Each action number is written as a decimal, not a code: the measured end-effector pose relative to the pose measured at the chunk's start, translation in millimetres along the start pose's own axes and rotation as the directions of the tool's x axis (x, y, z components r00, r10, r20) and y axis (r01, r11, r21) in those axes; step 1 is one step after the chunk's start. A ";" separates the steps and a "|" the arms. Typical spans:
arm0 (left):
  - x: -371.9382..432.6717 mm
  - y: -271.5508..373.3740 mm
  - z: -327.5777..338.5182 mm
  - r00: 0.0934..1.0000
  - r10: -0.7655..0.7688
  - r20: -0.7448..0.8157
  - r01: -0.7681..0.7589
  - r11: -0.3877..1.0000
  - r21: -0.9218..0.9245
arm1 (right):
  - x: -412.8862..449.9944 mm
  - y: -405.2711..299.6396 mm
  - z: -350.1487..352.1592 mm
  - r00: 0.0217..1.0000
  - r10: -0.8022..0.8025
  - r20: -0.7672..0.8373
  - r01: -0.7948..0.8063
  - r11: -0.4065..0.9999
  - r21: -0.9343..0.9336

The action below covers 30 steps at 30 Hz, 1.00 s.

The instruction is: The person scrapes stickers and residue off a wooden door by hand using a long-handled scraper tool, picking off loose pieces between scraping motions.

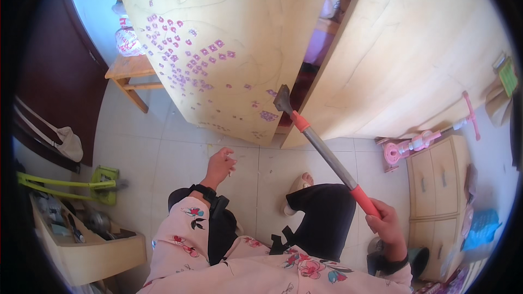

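Observation:
My right hand (384,220) grips the red handle of a long scraper (327,151) with a grey metal shaft. The scraper's head reaches up and left to the lower right edge of a pale wooden cabinet door (245,12); whether it touches the door is not plain. Many small purple and red stickers (175,65) cover the door, along with scribbled lines. My left hand (220,165) is held low in front of the door over the tiled floor, its fingers loosely bent, holding nothing that shows.
A second wooden door (392,49) stands at the right, past a gap showing cabinet contents. A wooden stool (130,69) bears a bag. Around me are an open drawer (102,257), a green plastic item (104,183), a pink scooter (412,145) and a small cabinet (435,179).

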<state>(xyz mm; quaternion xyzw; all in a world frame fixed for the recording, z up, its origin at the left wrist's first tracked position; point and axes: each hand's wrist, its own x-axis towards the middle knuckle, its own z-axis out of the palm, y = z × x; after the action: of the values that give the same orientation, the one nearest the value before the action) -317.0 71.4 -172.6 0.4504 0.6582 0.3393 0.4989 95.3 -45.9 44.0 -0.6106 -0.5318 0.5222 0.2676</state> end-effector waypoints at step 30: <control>90.8 132.1 43.9 0.981 -0.188 0.046 0.177 0.777 -0.605 | -0.8 67.3 30.1 0.978 0.206 0.033 -0.208 0.966 0.154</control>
<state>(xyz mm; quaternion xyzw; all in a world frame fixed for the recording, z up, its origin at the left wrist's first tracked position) -249.9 203.9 -98.1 0.1983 0.5596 0.4857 0.6416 92.5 -73.1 -24.5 -0.6356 -0.4246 0.5925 0.2545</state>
